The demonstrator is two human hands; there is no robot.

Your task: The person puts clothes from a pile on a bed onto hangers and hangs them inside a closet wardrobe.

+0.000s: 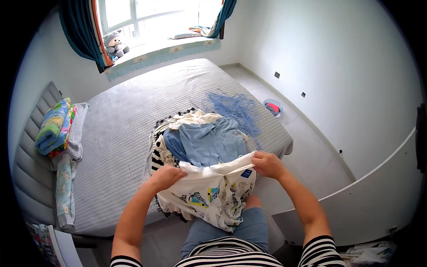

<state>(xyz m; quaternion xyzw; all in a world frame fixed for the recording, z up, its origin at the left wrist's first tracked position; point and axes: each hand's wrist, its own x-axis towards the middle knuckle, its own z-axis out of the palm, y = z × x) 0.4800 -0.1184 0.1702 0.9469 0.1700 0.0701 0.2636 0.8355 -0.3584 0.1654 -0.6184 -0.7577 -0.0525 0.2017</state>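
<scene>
A white garment [209, 191] with yellow, blue and black prints is stretched between my two hands at the near edge of the bed. Its upper edge is pulled nearly straight, and the lower part hangs down over my lap. My left hand [169, 177] grips the left end of that edge. At the right end, my right hand [268, 164] pinches the cloth. Just behind it lies a light blue garment [209, 140] on a heap of clothes, with a darker blue piece [174, 144] and a black-and-white striped piece [156, 159] beside it.
The heap rests on a grey bed cover [115, 120]. A tangle of blue strands [238, 111] lies behind it. Folded bedding [55, 127] sits by the headboard. A basin [272, 107] stands on the floor at right, and a curved white panel [351, 204] rises near my right arm.
</scene>
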